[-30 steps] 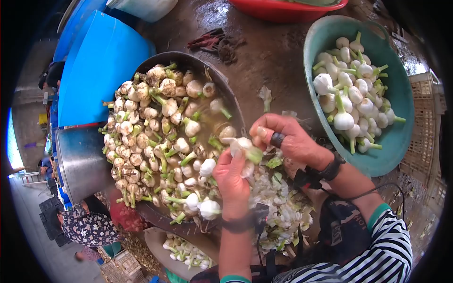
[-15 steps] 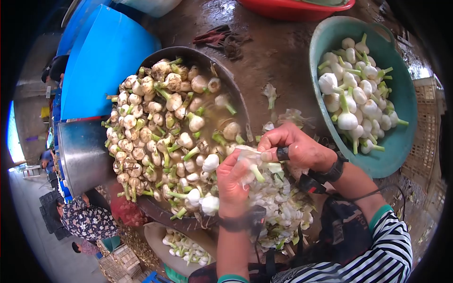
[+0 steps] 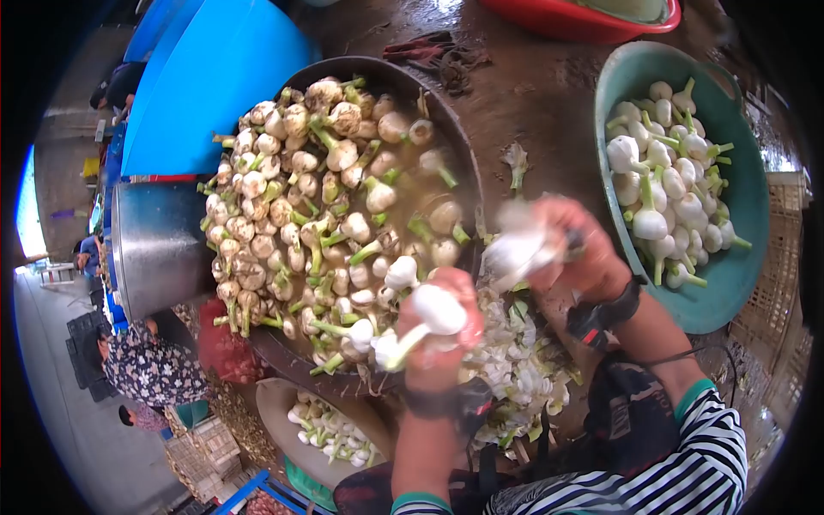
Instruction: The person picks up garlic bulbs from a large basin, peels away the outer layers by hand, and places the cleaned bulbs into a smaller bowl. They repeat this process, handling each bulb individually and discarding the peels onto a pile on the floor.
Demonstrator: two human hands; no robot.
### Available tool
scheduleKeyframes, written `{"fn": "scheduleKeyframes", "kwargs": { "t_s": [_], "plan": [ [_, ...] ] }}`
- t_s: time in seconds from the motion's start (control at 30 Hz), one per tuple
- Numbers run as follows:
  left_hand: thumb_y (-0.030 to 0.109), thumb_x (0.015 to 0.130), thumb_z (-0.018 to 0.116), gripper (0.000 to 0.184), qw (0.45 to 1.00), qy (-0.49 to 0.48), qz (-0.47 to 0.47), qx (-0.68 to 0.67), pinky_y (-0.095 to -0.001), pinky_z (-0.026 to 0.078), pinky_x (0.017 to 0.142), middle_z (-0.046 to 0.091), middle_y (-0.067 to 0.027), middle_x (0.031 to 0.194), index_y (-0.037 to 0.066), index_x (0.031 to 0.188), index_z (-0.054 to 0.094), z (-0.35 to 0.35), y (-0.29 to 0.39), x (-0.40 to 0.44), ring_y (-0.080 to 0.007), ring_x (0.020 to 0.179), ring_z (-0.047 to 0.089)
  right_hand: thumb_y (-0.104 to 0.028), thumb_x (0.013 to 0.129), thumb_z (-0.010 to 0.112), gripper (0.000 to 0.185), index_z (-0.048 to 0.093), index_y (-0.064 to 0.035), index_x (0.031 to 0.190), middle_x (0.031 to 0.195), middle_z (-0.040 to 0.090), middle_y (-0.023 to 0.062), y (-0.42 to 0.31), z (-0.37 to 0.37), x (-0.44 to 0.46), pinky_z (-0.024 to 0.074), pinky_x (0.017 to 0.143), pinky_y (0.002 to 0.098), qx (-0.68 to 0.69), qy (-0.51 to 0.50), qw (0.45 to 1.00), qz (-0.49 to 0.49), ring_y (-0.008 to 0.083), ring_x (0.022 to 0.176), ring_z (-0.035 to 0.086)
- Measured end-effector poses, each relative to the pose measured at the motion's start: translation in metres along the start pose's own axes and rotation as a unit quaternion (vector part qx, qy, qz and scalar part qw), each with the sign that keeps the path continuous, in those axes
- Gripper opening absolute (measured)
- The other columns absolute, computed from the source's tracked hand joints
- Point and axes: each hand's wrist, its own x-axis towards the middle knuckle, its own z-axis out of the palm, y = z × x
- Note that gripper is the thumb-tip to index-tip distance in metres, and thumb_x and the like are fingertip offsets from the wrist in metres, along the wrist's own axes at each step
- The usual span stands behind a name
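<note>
A peeled white garlic bulb (image 3: 439,310) with a green stem is held in my left hand (image 3: 461,330), over the right rim of the wide basin (image 3: 475,184). My right hand (image 3: 592,257), smeared by motion, is closed around a dark-handled knife (image 3: 574,244). White, blurred garlic skin (image 3: 518,251) hangs from its fingers. The basin contains many garlic bulbs (image 3: 257,206) with dirty skins, in murky water. Below my hands lies a heap of stripped garlic skins (image 3: 519,369).
A green tub (image 3: 751,257) of clean white garlic stands at the right. Beyond are a red basin (image 3: 584,30), dark gloves (image 3: 442,56) and a blue container (image 3: 215,94). A pale container (image 3: 279,412) with peeled bulbs sits at the lower left. Other people (image 3: 150,360) are at the far left.
My hands have moved apart: the left with the garlic bulb slightly down, the right up and to the right with loose skin. The view has shifted a little.
</note>
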Motion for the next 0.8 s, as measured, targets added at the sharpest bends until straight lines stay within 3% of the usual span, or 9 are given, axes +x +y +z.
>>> {"fn": "scheduleKeyframes", "kwargs": {
  "t_s": [0.07,0.13,0.27,0.37,0.5,0.57,0.63,0.7,0.8],
  "plan": [
    [0.033,0.087,0.056,0.044,0.997,0.011,0.013,-0.072,-0.0277,0.044,0.047,0.042,-0.0159,0.115,-0.002,0.112,0.050,-0.005,0.018,-0.008,-0.0162,0.063,0.053,-0.025,0.086,0.061,0.021,0.057,-0.0052,0.082,0.081,0.056,-0.0014,-0.018,-0.023,0.006,0.0443,0.059,0.0230,0.071,0.041,0.997,-0.011,0.0078,0.069,0.053],
    [0.033,0.091,0.048,0.041,0.991,0.085,0.026,-0.102,-0.0289,0.041,0.044,0.043,-0.0132,0.114,-0.002,0.112,0.050,-0.003,0.039,-0.019,-0.0182,0.062,0.052,-0.027,0.084,0.063,0.023,0.058,-0.0046,0.080,0.087,0.053,-0.0020,-0.038,-0.028,0.012,0.0445,0.061,0.0244,-0.301,0.125,0.945,-0.016,0.0080,0.070,0.052],
    [0.028,0.085,0.048,0.040,0.984,0.160,0.031,-0.073,-0.0314,0.040,0.041,0.050,-0.0167,0.108,-0.002,0.112,0.049,-0.009,0.086,-0.051,-0.0202,0.060,0.052,0.004,0.067,0.061,0.034,0.061,-0.0009,0.101,0.091,0.064,0.0138,-0.018,-0.039,0.018,0.0456,0.078,0.0272,-0.871,0.070,0.429,-0.228,0.0273,0.088,0.061],
    [0.025,0.086,0.046,0.035,0.958,0.264,0.110,-0.024,-0.0309,0.040,0.042,0.052,-0.0148,0.103,-0.001,0.109,0.051,-0.012,0.136,-0.095,-0.0202,0.060,0.052,0.007,0.067,0.058,0.034,0.061,0.0010,0.100,0.090,0.064,0.0133,-0.022,-0.004,0.028,0.0463,0.077,0.0282,-0.697,0.065,0.707,-0.099,0.0279,0.088,0.062],
    [0.026,0.086,0.044,0.031,0.775,0.588,0.164,0.166,-0.0317,0.045,0.051,0.054,-0.0149,0.102,0.002,0.105,0.051,-0.027,0.234,-0.205,-0.0207,0.063,0.055,0.006,0.068,0.052,0.030,0.063,-0.0003,0.096,0.085,0.063,0.0174,-0.012,0.037,0.062,0.0469,0.069,0.0349,-0.609,-0.009,0.790,-0.067,0.0327,0.075,0.060],
    [0.028,0.084,0.048,0.032,0.703,0.684,0.137,0.137,-0.0372,0.048,0.067,0.054,-0.0117,0.107,0.004,0.104,0.052,-0.079,0.294,-0.296,-0.0235,0.085,0.059,0.004,0.069,0.051,0.030,0.065,-0.0009,0.095,0.088,0.063,0.0172,0.006,0.046,0.095,0.0473,0.071,0.0375,-0.675,-0.099,0.725,-0.094,0.0307,0.081,0.061],
    [0.029,0.082,0.051,0.031,0.517,0.835,0.098,0.159,-0.0400,0.045,0.079,0.054,-0.0098,0.111,0.006,0.102,0.052,-0.028,0.290,-0.270,-0.0253,0.102,0.054,0.004,0.069,0.053,0.035,0.061,-0.0013,0.103,0.100,0.060,0.0176,0.032,0.048,0.137,0.0468,0.078,0.0371,-0.716,-0.144,0.675,-0.107,0.0299,0.091,0.059],
    [0.029,0.081,0.053,0.031,0.474,0.854,0.079,0.201,-0.0428,0.041,0.089,0.054,-0.0095,0.115,0.006,0.102,0.053,-0.021,0.295,-0.261,-0.0268,0.114,0.048,0.003,0.069,0.057,0.041,0.059,-0.0029,0.109,0.111,0.056,0.0178,0.062,0.047,0.173,0.0457,0.084,0.0364,-0.748,-0.144,0.642,-0.083,0.0297,0.100,0.056],
    [0.023,0.084,0.053,0.034,0.674,0.686,0.105,0.252,-0.0463,0.037,0.096,0.051,-0.0152,0.122,0.002,0.112,0.052,-0.043,0.297,-0.250,-0.0306,0.120,0.044,-0.001,0.070,0.058,0.035,0.061,-0.0067,0.104,0.114,0.054,0.0157,0.101,0.049,0.200,0.0457,0.084,0.0380,-0.822,-0.178,0.537,-0.057,0.0304,0.101,0.054]
  ]
}}
